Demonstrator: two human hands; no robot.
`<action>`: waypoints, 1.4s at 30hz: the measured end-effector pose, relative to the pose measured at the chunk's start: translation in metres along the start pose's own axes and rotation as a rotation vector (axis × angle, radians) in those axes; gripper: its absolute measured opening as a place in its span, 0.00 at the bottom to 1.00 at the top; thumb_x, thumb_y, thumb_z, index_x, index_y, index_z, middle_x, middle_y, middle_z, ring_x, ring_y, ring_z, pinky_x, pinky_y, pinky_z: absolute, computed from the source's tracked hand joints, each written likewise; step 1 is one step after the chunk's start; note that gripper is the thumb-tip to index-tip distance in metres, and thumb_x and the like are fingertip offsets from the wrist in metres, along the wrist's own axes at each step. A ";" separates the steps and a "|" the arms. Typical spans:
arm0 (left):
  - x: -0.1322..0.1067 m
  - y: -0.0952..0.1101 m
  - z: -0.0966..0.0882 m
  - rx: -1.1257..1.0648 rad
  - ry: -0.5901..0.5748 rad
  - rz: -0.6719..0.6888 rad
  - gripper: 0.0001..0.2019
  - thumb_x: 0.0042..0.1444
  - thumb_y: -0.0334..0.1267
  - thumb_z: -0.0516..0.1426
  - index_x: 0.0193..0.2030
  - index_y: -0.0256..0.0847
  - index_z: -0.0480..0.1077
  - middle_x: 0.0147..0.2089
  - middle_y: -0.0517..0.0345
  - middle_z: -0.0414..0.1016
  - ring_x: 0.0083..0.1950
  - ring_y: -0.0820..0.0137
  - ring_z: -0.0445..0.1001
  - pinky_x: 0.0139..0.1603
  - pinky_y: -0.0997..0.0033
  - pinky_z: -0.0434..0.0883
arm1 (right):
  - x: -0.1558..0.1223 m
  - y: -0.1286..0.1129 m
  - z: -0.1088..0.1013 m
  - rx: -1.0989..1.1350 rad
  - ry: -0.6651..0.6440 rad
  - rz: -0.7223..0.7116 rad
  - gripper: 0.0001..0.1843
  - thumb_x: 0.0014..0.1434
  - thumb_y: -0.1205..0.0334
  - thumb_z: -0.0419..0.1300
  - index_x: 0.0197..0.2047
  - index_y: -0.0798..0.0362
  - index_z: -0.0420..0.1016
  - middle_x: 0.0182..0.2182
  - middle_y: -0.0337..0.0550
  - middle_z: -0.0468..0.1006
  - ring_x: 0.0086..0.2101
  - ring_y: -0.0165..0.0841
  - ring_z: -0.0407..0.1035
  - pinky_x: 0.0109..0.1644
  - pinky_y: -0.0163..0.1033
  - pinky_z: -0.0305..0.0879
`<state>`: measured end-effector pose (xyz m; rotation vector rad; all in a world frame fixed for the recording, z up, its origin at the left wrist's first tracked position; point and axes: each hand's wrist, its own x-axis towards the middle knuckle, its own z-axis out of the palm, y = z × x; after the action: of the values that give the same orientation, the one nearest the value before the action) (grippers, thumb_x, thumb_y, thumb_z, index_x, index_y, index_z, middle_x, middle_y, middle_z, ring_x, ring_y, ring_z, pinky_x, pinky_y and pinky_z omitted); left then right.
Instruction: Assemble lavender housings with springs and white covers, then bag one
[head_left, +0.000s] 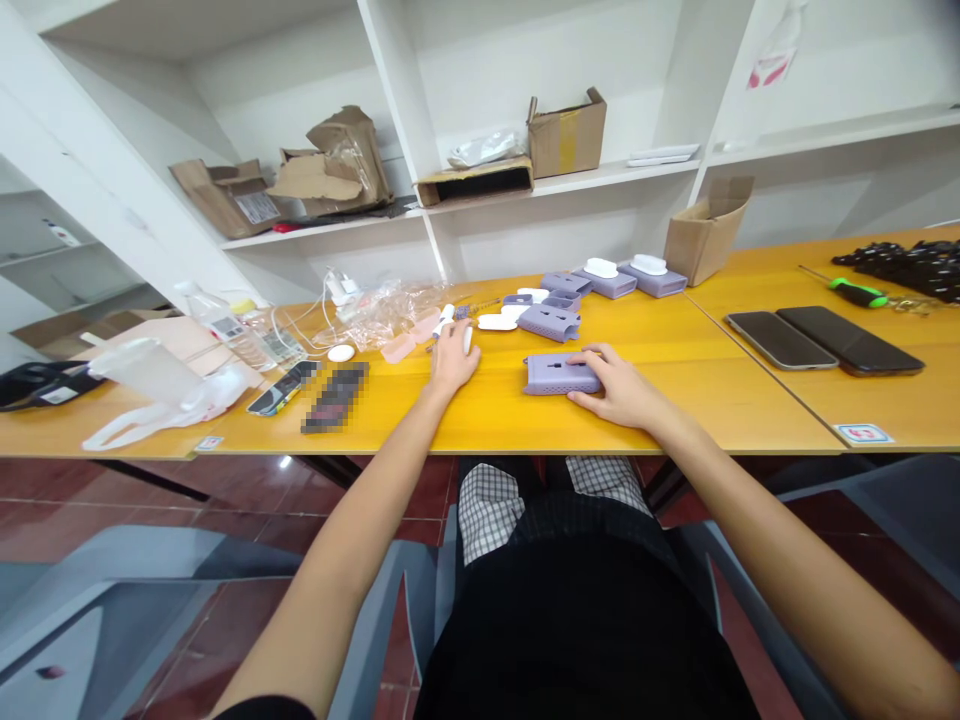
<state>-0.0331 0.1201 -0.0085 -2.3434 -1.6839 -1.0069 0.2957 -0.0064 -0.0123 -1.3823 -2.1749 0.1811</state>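
My right hand (616, 388) grips the right end of a purple plastic housing (555, 374) lying on the table, fingers on top and thumb along its near side. The housing has small cut-outs in its top and a perforated side. Further left, my left hand (451, 360) reaches palm down among small parts, a small white piece (468, 340) between its thumb and fingers. Just beyond its fingertips lies another white part (445, 318). White oval caps (498, 322) and another purple housing (550, 322) lie between and beyond the hands.
Purple housings topped with white caps (649, 265) stand at the back. Clear plastic wrap (390, 312), pink pads (399, 347), bottles (225, 325) and a phone (283, 389) lie left. Two dark phones (851, 340) and a green-handled screwdriver (859, 293) lie right. Shelves hold cardboard boxes (568, 137).
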 end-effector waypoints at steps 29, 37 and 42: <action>-0.071 0.071 -0.036 -0.892 -0.598 -0.123 0.39 0.57 0.44 0.69 0.72 0.35 0.63 0.40 0.52 0.83 0.40 0.64 0.80 0.43 0.66 0.72 | -0.002 -0.006 -0.008 0.310 0.063 -0.123 0.39 0.54 0.60 0.71 0.67 0.44 0.69 0.63 0.52 0.64 0.65 0.53 0.65 0.74 0.62 0.59; -0.073 0.069 -0.035 -0.941 -0.615 -0.120 0.41 0.59 0.44 0.67 0.75 0.39 0.57 0.42 0.51 0.84 0.41 0.63 0.81 0.43 0.66 0.72 | -0.002 -0.005 -0.009 0.288 0.043 -0.118 0.38 0.55 0.58 0.71 0.68 0.42 0.69 0.64 0.51 0.63 0.65 0.54 0.65 0.74 0.62 0.60; -0.072 0.070 -0.038 -0.991 -0.619 -0.136 0.42 0.58 0.42 0.68 0.75 0.39 0.56 0.43 0.50 0.84 0.43 0.63 0.82 0.46 0.66 0.73 | -0.002 -0.004 -0.009 0.287 0.030 -0.132 0.38 0.56 0.58 0.71 0.69 0.42 0.68 0.65 0.51 0.62 0.66 0.53 0.64 0.75 0.61 0.59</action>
<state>-0.0022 0.0177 0.0019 -3.4913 -1.7791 -1.5083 0.2976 -0.0115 -0.0038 -1.0721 -2.1092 0.4030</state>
